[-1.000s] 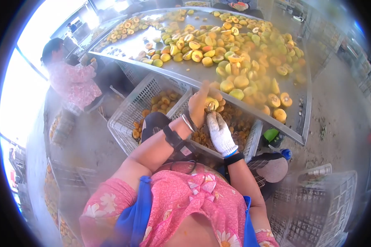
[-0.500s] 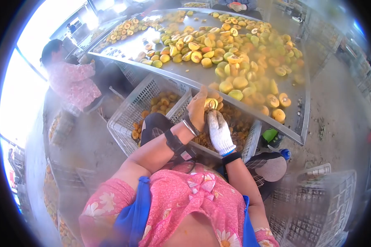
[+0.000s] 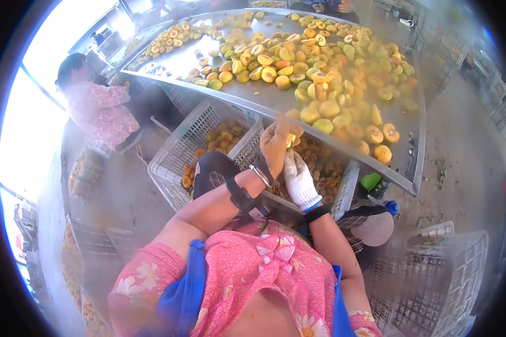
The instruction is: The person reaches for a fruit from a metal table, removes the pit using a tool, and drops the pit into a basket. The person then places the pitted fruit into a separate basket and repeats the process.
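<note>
My bare left hand [image 3: 274,147] is closed around a yellow peach half [image 3: 290,140], just off the near edge of the metal table. Its fingers cover much of the fruit. Close below it is my right hand [image 3: 300,178], in a white knitted glove stained at the fingertips. The right fingers are bent together near the peach half; anything between them is hidden. Under both hands stands a crate [image 3: 351,182] holding small brownish-orange pieces, perhaps pits. To its left, a white plastic crate [image 3: 168,160] contains peach halves [image 3: 225,137].
A sloping metal table [image 3: 253,98] carries many cut peaches [image 3: 320,78]. At left sits a person in pink [image 3: 101,112]; another person's hand [image 3: 346,7] shows at the far side. Stacked crates [image 3: 438,275] stand at lower right. A green object [image 3: 371,181] lies beneath the table corner.
My left hand has rolled over the peach half, so less of its cut face shows. My right hand stays nearly in place. The far person's hand has shifted right.
</note>
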`<state>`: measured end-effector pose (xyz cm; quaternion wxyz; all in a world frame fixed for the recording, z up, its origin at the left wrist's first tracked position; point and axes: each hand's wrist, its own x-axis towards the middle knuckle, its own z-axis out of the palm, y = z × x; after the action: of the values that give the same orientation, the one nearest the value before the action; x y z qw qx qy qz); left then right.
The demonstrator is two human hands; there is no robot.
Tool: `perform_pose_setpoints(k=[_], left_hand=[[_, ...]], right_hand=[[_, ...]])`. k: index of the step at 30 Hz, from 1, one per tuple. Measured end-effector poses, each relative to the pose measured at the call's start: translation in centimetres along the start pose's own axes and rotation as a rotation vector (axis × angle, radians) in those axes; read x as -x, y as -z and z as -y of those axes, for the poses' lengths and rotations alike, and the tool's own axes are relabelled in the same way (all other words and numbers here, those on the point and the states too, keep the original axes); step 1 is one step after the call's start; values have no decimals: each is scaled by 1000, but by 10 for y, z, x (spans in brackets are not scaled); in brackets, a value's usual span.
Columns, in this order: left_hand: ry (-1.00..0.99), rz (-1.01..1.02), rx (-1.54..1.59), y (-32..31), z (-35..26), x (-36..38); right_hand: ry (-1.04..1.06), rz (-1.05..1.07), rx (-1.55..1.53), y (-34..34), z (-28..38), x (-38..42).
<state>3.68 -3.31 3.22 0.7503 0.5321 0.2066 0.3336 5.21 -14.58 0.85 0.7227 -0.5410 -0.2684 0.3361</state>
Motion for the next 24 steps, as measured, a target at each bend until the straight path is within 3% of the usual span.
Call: perform_pose_setpoints(k=[2, 5, 8, 11, 14, 19, 21, 24], left_hand=[[-197, 22, -80, -6, 3, 6], [116, 62, 18, -8, -27, 10], [144, 115, -1, 0, -22, 6], [-205, 221, -328, 4, -15, 3], [160, 459, -155, 9, -48, 0], [14, 626, -534, 6, -50, -12], [-25, 726, -669, 5, -58, -10], [19, 697, -488, 15, -40, -15]], right_hand=[[-52, -5, -82, -2, 6, 3], [-125, 38, -51, 1, 9, 6], [-140, 59, -55, 1, 10, 5], [-205, 106, -148, 3, 11, 6], [-280, 163, -250, 9, 10, 6], [-419, 165, -246, 7, 18, 12], [-519, 251, -406, 14, 15, 10], [-608, 323, -577, 11, 14, 11]])
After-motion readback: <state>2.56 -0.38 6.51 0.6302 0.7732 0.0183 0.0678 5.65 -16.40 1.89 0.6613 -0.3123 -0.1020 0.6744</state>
